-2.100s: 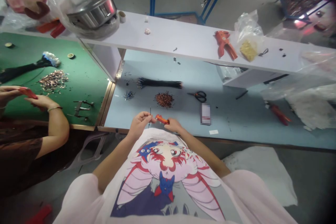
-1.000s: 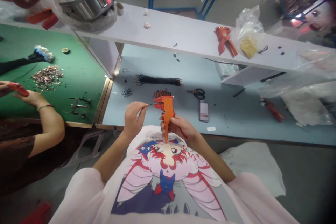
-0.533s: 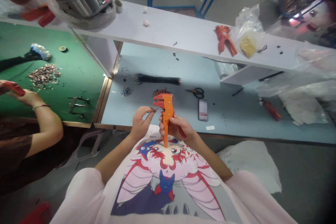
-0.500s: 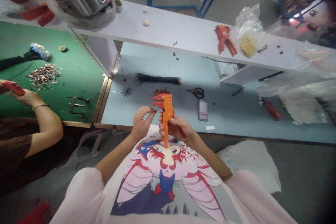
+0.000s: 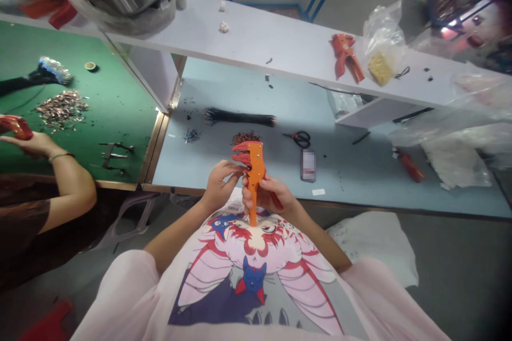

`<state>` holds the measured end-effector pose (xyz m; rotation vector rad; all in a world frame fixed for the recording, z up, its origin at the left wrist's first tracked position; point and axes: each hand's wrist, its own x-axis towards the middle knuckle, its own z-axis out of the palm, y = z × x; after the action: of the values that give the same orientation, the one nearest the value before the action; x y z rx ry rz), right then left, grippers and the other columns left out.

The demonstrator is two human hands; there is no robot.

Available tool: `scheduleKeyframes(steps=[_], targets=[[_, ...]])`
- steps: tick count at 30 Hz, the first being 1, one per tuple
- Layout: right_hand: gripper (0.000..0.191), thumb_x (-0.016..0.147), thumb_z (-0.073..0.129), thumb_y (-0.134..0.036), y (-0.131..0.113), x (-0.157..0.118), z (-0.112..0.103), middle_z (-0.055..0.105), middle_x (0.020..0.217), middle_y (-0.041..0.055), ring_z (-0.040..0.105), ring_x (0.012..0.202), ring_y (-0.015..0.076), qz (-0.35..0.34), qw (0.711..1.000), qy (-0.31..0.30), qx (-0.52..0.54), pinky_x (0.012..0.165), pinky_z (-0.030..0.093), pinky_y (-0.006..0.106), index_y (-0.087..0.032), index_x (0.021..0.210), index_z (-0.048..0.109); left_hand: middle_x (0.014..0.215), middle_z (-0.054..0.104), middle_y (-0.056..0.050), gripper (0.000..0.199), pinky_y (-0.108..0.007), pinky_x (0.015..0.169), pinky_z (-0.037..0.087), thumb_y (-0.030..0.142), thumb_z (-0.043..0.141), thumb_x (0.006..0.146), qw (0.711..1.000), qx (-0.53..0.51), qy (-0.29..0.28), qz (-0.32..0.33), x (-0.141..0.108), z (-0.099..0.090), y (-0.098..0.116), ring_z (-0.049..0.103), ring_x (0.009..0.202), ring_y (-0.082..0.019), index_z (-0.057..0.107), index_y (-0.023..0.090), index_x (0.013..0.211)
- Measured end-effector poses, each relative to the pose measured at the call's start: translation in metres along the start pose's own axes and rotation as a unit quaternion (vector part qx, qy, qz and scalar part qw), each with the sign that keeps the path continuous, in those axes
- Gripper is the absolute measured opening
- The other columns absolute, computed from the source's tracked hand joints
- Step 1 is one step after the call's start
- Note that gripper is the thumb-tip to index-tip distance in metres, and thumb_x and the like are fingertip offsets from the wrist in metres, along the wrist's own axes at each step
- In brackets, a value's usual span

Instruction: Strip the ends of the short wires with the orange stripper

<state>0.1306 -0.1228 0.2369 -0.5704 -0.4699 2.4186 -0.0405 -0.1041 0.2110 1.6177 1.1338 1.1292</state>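
Observation:
My right hand (image 5: 276, 190) is wrapped round the handles of an orange and red wire stripper (image 5: 256, 168), held upright with its jaws pointing left. At the tool's left side, my left hand (image 5: 221, 184) pinches a thin dark wire, mostly hidden by the fingers; its fingertips are up against the stripper just below the jaws. Beyond the stripper's head lies a pile of small copper-coloured scraps (image 5: 245, 137). Behind that, a bundle of black wires (image 5: 242, 117) with bare ends lies across the blue table.
Scissors (image 5: 301, 139) and a blurred phone-like object (image 5: 308, 166) lie right of the stripper. Wire bits (image 5: 192, 135) lie left. A white shelf (image 5: 296, 50) spans the back, bearing another stripper (image 5: 347, 57). At the green table (image 5: 116, 128), a co-worker's hand (image 5: 38, 144) holds a red tool.
My left hand has shifted slightly right, bringing its fingertips and the wire up to the stripper. The stripper stays almost in place. The whole view has shifted slightly.

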Motion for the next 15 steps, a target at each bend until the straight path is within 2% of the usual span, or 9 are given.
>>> scheduleKeyframes(steps=[7,15], targets=[[0.025,0.079,0.055,-0.036,0.0012,-0.0004,-0.0042,0.056,0.073,0.0010,0.057,0.060,0.0142,-0.003,1.000,-0.003,0.018,0.058,0.053,0.033,-0.017,0.095,0.048,0.084,0.068,-0.006,0.017,-0.034,0.080,0.045,0.022,0.052,0.083,1.000,0.001,-0.010,-0.005,0.0024,0.0003,0.0026,0.059,0.083,-0.019,0.070,0.023,0.084],[0.022,0.083,0.053,-0.038,0.0008,-0.0004,-0.0091,0.053,0.064,-0.0032,0.050,0.049,0.0097,-0.002,0.999,-0.011,0.033,0.050,0.051,0.028,-0.018,0.089,0.046,0.084,0.067,-0.005,0.015,-0.034,0.077,0.045,0.020,0.053,0.085,0.999,0.015,-0.018,0.037,0.0059,0.0014,0.0000,0.058,0.082,-0.018,0.068,0.021,0.086]])
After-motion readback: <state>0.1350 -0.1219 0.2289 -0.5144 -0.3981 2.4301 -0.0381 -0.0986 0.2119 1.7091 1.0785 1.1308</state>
